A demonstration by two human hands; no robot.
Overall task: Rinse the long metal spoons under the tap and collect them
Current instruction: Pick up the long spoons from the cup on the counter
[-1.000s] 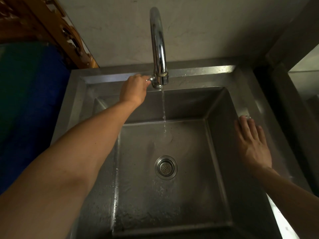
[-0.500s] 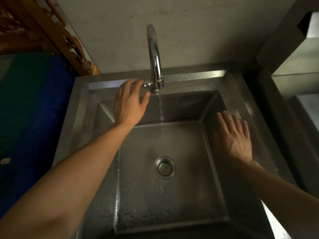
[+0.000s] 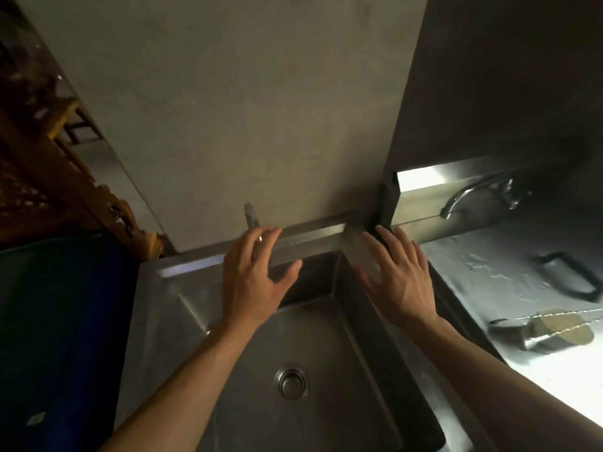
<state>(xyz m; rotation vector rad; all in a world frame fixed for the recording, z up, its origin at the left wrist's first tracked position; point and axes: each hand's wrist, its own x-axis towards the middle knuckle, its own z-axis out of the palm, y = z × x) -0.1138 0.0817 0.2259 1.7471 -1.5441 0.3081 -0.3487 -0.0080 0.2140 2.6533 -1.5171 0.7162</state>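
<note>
My left hand (image 3: 253, 275) hovers open over the back of the steel sink (image 3: 156, 321), fingers spread, covering most of the tap (image 3: 249, 216); only the tap's top shows above my fingers. My right hand (image 3: 399, 278) is open too, fingers apart, above the sink's right rim. Neither hand holds anything. The basin is bare down to its round drain (image 3: 291, 381). On the steel counter to the right lie long metal utensils (image 3: 541, 329), blurred, with thin handles pointing right. I cannot tell whether water is running.
A second tap (image 3: 473, 194) curves over the raised steel section at the right. A dark rectangular handle (image 3: 569, 277) lies flat on that counter. A concrete wall (image 3: 228, 109) stands behind the sink. Carved wooden furniture (image 3: 65, 177) and a blue-green surface (image 3: 65, 321) sit to the left.
My left hand has let go of the tap lever and opened. My right hand has lifted off the sink's right rim and moved forward. The view has tilted up and right, revealing the counter.
</note>
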